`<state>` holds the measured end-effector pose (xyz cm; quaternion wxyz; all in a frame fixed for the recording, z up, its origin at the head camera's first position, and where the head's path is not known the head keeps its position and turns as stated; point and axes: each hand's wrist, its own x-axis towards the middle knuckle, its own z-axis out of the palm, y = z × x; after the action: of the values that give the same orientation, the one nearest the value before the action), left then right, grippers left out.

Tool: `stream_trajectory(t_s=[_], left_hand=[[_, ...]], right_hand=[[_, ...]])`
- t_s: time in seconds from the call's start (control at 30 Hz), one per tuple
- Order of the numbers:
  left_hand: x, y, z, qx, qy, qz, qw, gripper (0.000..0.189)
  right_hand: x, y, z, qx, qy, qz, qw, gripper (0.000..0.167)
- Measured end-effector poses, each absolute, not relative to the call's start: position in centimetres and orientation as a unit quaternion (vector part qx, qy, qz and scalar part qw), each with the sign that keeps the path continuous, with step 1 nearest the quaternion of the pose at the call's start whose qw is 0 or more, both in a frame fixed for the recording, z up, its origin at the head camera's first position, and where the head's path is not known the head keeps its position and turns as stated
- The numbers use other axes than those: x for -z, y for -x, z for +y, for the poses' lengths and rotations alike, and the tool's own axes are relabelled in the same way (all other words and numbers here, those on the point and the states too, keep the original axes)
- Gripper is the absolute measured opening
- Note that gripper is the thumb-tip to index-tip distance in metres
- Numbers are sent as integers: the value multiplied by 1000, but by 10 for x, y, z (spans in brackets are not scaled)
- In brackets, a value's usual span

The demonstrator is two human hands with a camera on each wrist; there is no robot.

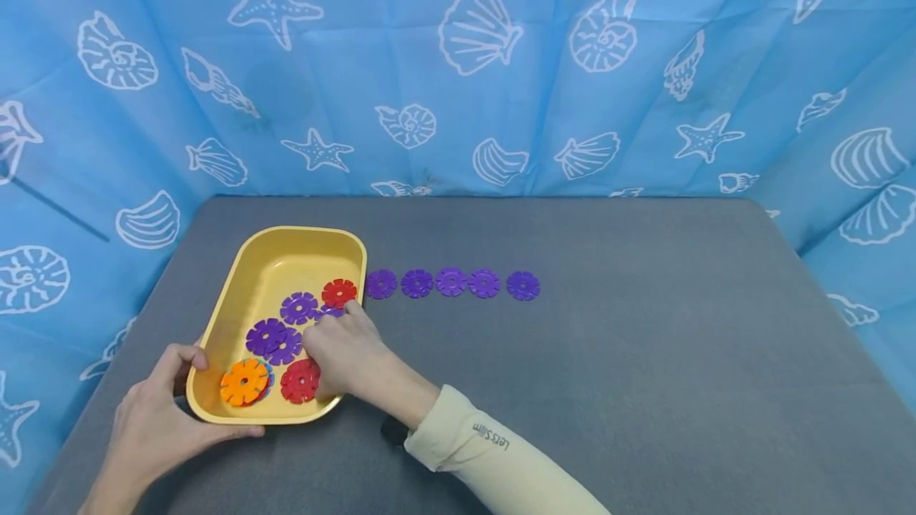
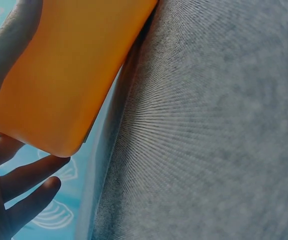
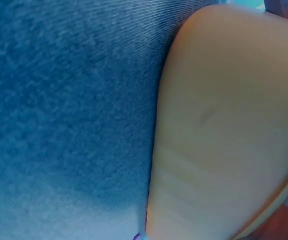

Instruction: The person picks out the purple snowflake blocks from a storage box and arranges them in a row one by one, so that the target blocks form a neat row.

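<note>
A yellow plastic tub (image 1: 315, 233) lies on the left of the grey table, with notched interlocking discs inside. My left hand (image 1: 153, 416) holds its near left corner, one finger over the rim and the thumb along the near wall. In the left wrist view, the left hand's fingers (image 2: 31, 177) spread below the tub's corner (image 2: 59, 100). My right hand (image 1: 351, 352) reaches over the right rim into the tub, its fingertips hidden. Around it are purple discs (image 1: 266, 336), a red disc (image 1: 339, 292) and another red disc (image 1: 299, 381). An orange disc (image 1: 244, 382) overlaps others in the near left corner.
Several purple discs lie in a row from beside the tub's right wall, the last purple disc (image 1: 523, 286) set slightly apart. The grey table (image 1: 644, 356) stretches to the right. A blue curtain (image 1: 444, 62) printed with shells and starfish hangs behind and at both sides.
</note>
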<state>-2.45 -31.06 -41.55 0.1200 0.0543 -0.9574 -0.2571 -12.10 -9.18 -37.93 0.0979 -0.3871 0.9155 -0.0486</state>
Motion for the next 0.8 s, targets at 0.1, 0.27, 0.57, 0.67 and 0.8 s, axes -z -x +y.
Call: stream_trajectory(t_s=[0.1, 0.27, 0.57, 0.67, 0.8], left_hand=[[414, 25, -310, 259, -53, -957, 120, 88], [413, 25, -310, 257, -52, -957, 122, 89], [416, 24, -311, 258, -57, -957, 117, 88], [416, 24, -311, 255, -56, -958, 120, 88], [416, 24, -310, 253, -56, -958, 122, 89]], right_hand=[[380, 121, -92, 33, 393, 915, 86, 33], [381, 121, -91, 30, 402, 913, 66, 33], [382, 120, -91, 36, 402, 912, 67, 29], [381, 120, -91, 34, 400, 913, 69, 29], [379, 120, -90, 38, 396, 914, 79, 29]])
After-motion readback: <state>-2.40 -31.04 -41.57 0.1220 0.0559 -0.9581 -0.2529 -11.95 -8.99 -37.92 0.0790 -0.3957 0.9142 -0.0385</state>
